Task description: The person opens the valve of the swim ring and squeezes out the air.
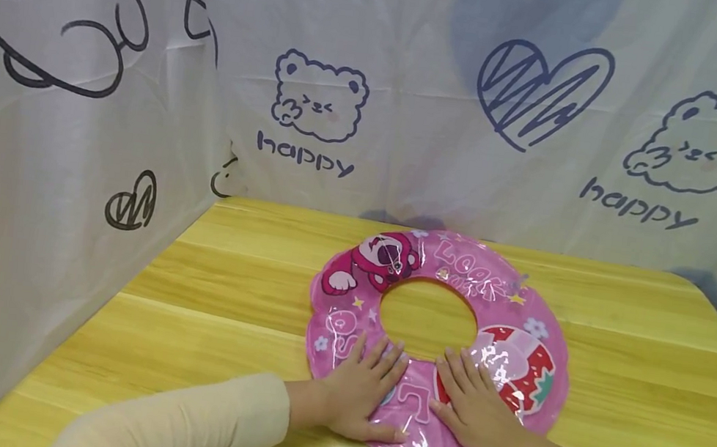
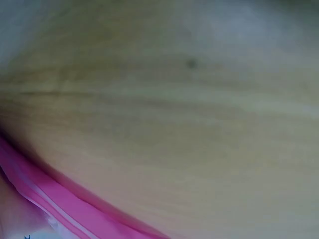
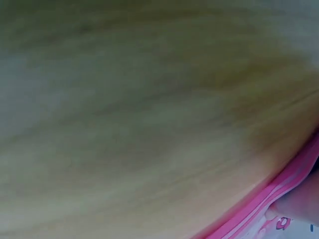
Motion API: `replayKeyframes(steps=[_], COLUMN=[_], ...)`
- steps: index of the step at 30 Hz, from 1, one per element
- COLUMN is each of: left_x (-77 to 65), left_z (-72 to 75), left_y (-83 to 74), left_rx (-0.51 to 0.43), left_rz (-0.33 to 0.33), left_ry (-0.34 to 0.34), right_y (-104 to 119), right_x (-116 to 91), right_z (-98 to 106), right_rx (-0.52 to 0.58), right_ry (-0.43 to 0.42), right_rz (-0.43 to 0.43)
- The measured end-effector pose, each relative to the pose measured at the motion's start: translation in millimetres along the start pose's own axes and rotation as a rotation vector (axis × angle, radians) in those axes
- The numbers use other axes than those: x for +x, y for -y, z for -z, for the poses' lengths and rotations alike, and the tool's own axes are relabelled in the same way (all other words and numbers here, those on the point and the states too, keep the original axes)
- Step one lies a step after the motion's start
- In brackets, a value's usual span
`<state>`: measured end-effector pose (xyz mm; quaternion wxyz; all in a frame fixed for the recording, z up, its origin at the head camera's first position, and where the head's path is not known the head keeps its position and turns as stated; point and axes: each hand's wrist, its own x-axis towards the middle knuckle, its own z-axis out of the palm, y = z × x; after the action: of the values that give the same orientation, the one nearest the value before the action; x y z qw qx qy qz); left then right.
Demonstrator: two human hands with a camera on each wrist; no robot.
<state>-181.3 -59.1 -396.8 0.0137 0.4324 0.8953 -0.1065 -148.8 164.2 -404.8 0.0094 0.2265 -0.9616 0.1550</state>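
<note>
A pink inflatable swim ring (image 1: 527,287) with a bear, a strawberry and letters printed on it lies flat on the wooden table. My left hand (image 1: 361,390) rests palm down on its near left part, fingers spread toward the central hole. On the near right part, my right hand (image 1: 479,411) presses with straight fingers pointing at the same hole. Both thumbs stretch toward each other over the near section. Only the ring's pink edge (image 2: 75,209) shows in the left wrist view, low at the left. The right wrist view has a pink edge (image 3: 264,201) at lower right.
The yellow wood-grain table (image 1: 202,309) extends around the ring. Behind it hangs a white cloth (image 1: 421,142) with drawn hearts, bears and the word happy. Another cloth wall (image 1: 72,169) with black line drawings stands along the left edge.
</note>
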Motion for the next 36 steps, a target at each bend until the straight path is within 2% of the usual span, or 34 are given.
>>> replayKeyframes(steps=[6,12,19,23,32,36], left_x=[0.0,-0.2,1.2,1.7,-0.1,-3.8], left_z=[4.6,9.2,2.1,-1.4,-5.7,-4.2], left_y=[5.2,25.9,40.2,41.5,41.5,32.5], left_rx=[0.076,0.086,0.099,0.052,-0.151,-0.196], left_rz=[-0.056,-0.16,-0.229,-0.238,-0.232,-0.201], left_ry=[-0.058,-0.048,-0.061,-0.033,0.013,0.023], right_y=[-3.7,-6.5,-9.6,-9.1,-9.7,-18.1], right_x=[-0.3,-2.9,-6.1,-6.1,-5.5,-6.5], right_z=[-5.5,-3.9,-0.9,-1.0,-1.9,-0.9], right_rx=[-0.025,-0.045,-0.052,-0.068,-0.049,-0.076], right_ry=[-0.005,-0.011,-0.003,-0.011,-0.007,-0.011], right_rz=[0.018,0.043,0.06,0.069,0.072,0.129])
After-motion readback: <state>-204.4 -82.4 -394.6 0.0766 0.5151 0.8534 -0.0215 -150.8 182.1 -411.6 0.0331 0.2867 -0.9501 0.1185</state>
